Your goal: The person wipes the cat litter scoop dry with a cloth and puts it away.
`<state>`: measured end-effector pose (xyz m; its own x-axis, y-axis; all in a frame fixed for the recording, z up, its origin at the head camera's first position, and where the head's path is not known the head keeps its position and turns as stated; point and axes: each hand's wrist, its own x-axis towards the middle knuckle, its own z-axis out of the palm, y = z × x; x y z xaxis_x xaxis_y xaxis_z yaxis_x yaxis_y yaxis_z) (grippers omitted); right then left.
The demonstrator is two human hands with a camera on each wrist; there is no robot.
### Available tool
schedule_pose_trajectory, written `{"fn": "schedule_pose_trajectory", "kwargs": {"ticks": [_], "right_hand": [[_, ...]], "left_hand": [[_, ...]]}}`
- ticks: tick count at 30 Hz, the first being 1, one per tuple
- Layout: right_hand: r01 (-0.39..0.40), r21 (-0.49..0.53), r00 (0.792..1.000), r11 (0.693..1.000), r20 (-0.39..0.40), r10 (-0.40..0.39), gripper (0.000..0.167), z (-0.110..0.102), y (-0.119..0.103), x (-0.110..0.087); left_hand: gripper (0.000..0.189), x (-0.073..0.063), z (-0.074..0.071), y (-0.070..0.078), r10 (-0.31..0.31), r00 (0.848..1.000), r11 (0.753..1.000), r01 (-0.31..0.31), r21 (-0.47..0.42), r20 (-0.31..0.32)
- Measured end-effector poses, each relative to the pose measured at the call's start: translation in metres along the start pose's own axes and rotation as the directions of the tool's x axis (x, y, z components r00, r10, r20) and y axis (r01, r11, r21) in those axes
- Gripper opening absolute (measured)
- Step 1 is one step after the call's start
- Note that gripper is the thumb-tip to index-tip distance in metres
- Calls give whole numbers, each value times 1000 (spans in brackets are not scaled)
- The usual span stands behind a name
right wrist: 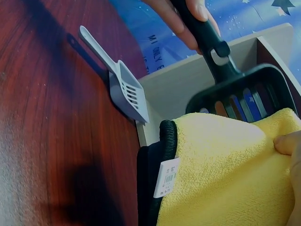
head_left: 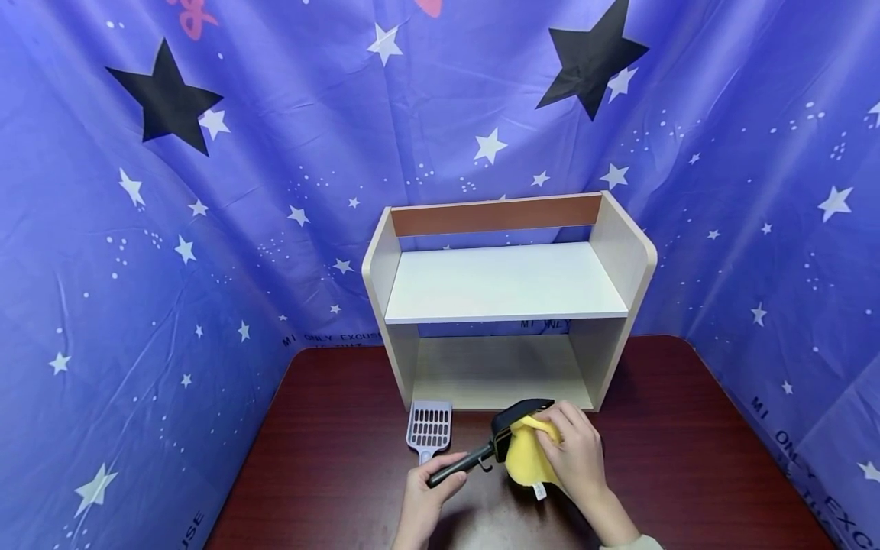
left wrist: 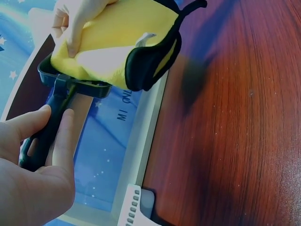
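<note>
My left hand grips the handle of a black slotted litter scoop, holding it above the table with its head pointing away to the right. In my right hand is a yellow cleaning cloth with dark edging and a white tag, its fingers pinching the fabric at the scoop's head. The right wrist view shows the cloth covering the near part of the head, while several slots of the black scoop stay visible. From the left wrist, the cloth hangs beside the scoop's rim.
A light grey slotted scoop lies on the dark red wooden table, by the front left corner of a two-tier wooden shelf. Blue star-patterned curtain surrounds the table at the back and both sides.
</note>
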<state>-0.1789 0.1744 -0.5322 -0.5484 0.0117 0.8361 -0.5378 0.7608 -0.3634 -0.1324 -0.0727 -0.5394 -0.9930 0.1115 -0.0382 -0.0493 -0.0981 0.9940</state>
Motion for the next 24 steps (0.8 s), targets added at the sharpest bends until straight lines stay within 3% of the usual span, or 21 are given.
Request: {"fn": "schedule_pose_trajectory", "kwargs": {"ticks": [24], "right_hand": [[-91,-34,996,995,-11,91,23,-21,18,1]], "left_hand": [[37,0,-8,0,-54,999,997,54,-61,1]]}}
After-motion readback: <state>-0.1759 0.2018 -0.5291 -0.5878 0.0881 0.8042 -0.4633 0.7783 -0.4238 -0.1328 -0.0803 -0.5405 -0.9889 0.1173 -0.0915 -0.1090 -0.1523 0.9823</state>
